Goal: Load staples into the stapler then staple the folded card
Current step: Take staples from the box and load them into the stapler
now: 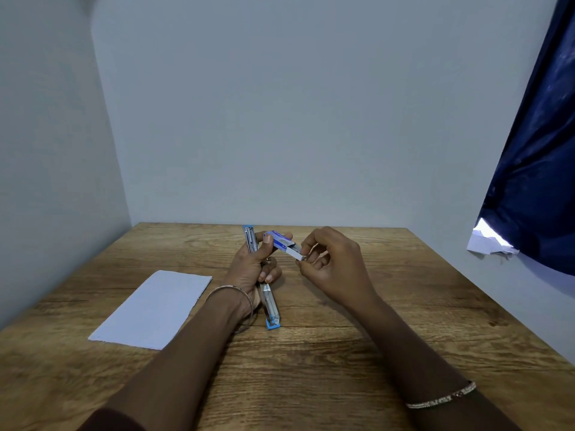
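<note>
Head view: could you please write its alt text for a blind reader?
A person's left hand holds an opened blue metal stapler and a small blue cardboard staple box, while the right hand pinches the white tray protruding from it. A pale folded paper card lies on the brown wooden table.

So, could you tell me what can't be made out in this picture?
Head view only:
- Middle of the stapler: hidden by the left hand that grips it.
- Staples inside the staple box: too small, and the right hand pinches its open end.
- Whether the stapler's channel is loaded: too small.
- Fold of the card: it lies flat; no crease shows.
</note>
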`<action>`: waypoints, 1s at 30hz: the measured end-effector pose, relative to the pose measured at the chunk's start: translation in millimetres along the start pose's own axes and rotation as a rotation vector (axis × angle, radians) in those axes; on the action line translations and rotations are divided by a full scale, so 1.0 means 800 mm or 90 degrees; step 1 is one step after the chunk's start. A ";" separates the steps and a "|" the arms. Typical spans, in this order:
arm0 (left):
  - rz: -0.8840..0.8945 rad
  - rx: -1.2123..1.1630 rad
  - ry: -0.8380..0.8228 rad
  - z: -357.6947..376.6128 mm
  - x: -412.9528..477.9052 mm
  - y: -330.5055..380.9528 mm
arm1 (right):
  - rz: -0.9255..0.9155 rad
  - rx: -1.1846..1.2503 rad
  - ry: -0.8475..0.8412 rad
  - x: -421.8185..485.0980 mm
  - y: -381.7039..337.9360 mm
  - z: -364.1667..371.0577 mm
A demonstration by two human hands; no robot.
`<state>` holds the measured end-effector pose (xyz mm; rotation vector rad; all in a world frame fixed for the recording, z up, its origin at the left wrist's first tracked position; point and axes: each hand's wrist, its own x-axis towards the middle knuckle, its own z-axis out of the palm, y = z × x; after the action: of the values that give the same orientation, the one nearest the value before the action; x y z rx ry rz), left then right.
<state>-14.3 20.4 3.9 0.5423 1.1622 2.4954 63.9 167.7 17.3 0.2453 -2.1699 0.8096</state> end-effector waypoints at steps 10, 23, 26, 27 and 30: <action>0.010 0.029 -0.001 -0.003 0.000 0.002 | 0.207 0.137 0.029 0.005 -0.002 -0.012; -0.006 0.074 -0.055 0.000 -0.007 0.002 | 0.251 0.059 -0.049 0.006 -0.007 -0.015; -0.011 0.072 -0.060 0.000 -0.007 0.002 | 0.267 0.068 -0.036 0.005 -0.009 -0.015; -0.014 0.072 -0.060 -0.001 -0.007 0.002 | 0.272 0.069 -0.032 0.005 -0.009 -0.015; -0.019 0.073 -0.065 0.000 -0.007 0.002 | 0.284 0.061 -0.031 0.005 -0.009 -0.014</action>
<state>-9.7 16.7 3.7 0.6703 1.2699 2.3565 71.3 169.0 28.9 -0.1842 -2.2662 1.1653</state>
